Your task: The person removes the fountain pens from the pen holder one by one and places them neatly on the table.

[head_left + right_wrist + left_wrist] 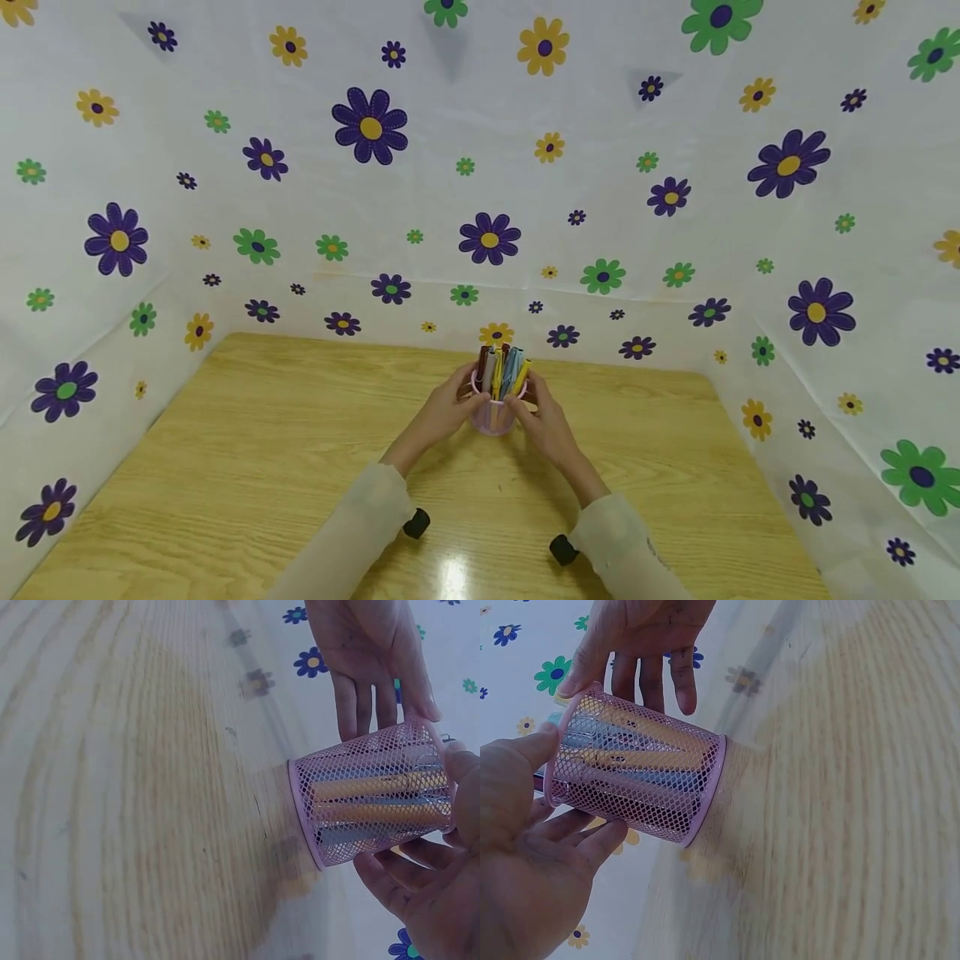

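Note:
A pink mesh pen cup (492, 420) stands upright on the wooden table, filled with several pens (498, 375) in brown, grey, yellow and blue. From the left side my left hand (448, 408) holds the cup, its thumb at the near rim and its fingers round the side. My right hand (547, 422) grips the opposite side in the same manner. Through the mesh of the cup (637, 765) in the left wrist view, the pens' lower parts show. The right wrist view has the cup (375, 795) between both thumbs at its rim.
The wooden table (315, 417) reaches back to a white flower-printed sheet (420, 192), which also hangs along the left and right sides. Black wrist pieces (417, 524) show at both sleeve cuffs.

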The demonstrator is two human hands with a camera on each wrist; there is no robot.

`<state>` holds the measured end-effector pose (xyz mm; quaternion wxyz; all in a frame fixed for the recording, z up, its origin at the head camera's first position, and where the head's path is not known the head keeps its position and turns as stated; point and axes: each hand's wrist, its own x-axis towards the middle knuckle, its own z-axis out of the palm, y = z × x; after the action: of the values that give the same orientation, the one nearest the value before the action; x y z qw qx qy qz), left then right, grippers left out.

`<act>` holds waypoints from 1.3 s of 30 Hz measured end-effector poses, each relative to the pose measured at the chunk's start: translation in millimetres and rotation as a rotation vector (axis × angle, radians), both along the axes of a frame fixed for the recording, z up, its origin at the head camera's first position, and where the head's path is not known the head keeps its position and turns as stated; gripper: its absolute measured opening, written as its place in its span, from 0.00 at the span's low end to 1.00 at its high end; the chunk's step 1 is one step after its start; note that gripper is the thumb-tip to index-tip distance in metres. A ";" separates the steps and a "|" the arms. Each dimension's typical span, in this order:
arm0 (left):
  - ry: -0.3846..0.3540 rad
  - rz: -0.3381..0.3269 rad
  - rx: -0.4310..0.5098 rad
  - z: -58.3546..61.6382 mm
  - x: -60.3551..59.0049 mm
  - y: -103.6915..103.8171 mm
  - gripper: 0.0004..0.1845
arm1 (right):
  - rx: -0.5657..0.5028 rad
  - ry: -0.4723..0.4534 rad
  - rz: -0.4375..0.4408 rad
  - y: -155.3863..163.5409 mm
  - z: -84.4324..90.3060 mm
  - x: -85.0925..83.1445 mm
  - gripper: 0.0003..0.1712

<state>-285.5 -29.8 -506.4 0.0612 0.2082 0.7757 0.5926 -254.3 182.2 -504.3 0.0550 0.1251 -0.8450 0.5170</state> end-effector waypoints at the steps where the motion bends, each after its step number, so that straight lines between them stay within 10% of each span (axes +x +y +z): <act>1: 0.002 -0.001 0.003 0.3 1.1 -0.7 0.36 | 0.000 0.005 -0.001 -0.5 0.3 1.0 0.38; 39: -0.057 0.028 0.015 7.2 46.2 -28.6 0.37 | -0.039 0.007 0.057 -16.2 4.8 37.5 0.32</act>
<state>-239.3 -58.5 -499.2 0.0737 0.1809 0.7721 0.6047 -216.7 165.9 -499.5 0.0456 0.1499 -0.8307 0.5342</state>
